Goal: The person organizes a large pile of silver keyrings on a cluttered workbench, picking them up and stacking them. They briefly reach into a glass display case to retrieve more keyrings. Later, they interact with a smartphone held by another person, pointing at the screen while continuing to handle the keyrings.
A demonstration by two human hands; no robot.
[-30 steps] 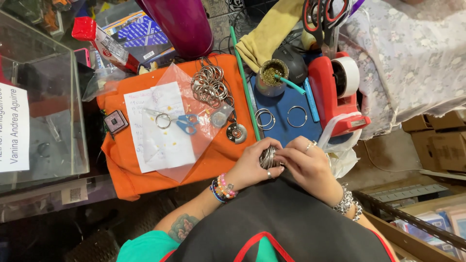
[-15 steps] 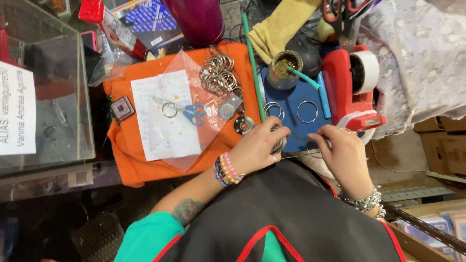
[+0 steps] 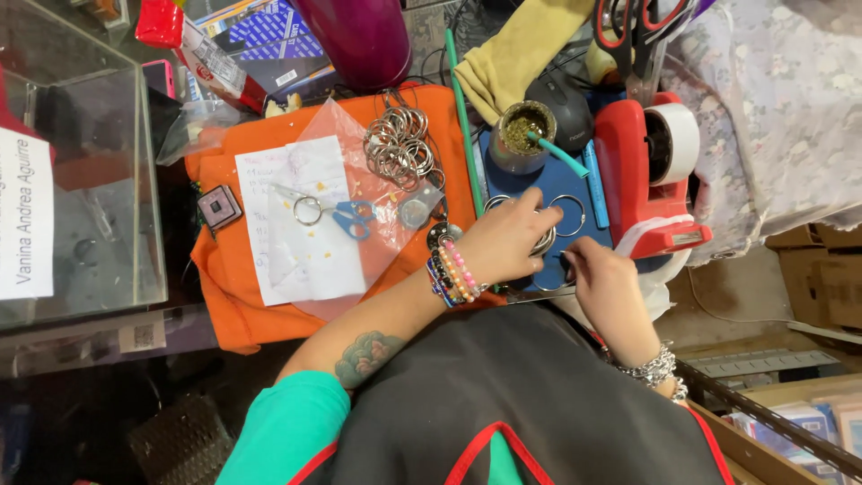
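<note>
1. Glass makes up the box [image 3: 81,180] at the far left, with a white paper on its side.
2. Next comes an orange cloth [image 3: 242,305]. A clear bag [image 3: 332,260] lies on it, over a white sheet, with small blue scissors [image 3: 346,218] inside.
3. A big pile of rings [image 3: 401,144] sits at the top of the cloth. I think these rings wait to be worked on, so a lot looks left to do.
4. The left hand [image 3: 507,241] rests on a blue mat [image 3: 539,193]. Its fingers are curled down on a few metal rings [image 3: 544,241]. They seem to pinch them, but I cannot tell how tight.
5. Two loose rings [image 3: 568,216] lie flat on the mat just past that hand. They may be done, or may not; I cannot tell.
6. The right hand [image 3: 611,287] is close beside the left one. Its fingertips bend in toward the same rings. I cannot tell if it holds one.
7. A cup [image 3: 523,135] with a green straw stands above the mat.
8. A red tape holder [image 3: 646,171] stands at the right.
</note>
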